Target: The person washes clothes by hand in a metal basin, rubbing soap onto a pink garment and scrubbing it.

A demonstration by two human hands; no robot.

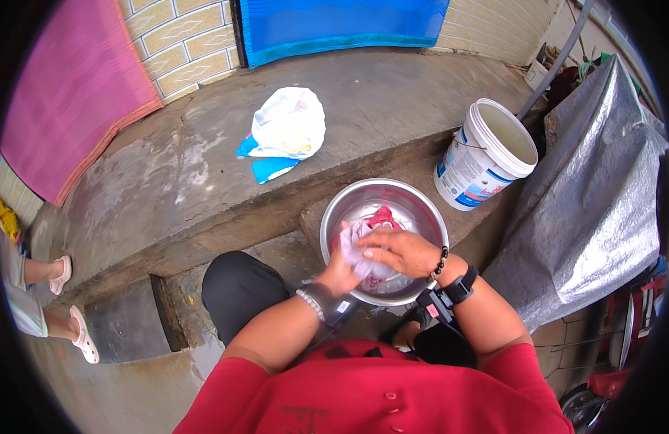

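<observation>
A round metal basin (330, 217) stands on a concrete step in front of me, with water and a red cloth (384, 217) inside. Over the basin, my left hand (340, 268) holds a pale lilac cloth (359, 244) from the left and below. My right hand (402, 251) lies over the same cloth from the right, its fingers across it; whether they grip it is hard to see. Part of the cloth is hidden under the right hand.
A white plastic bucket (470, 157) stands right of the basin, beside a silver tarpaulin (595, 217). On the ledge ahead lie a white plastic bag (288, 122) and a blue packet (272, 169). Another person's feet in clogs (84, 336) are at left.
</observation>
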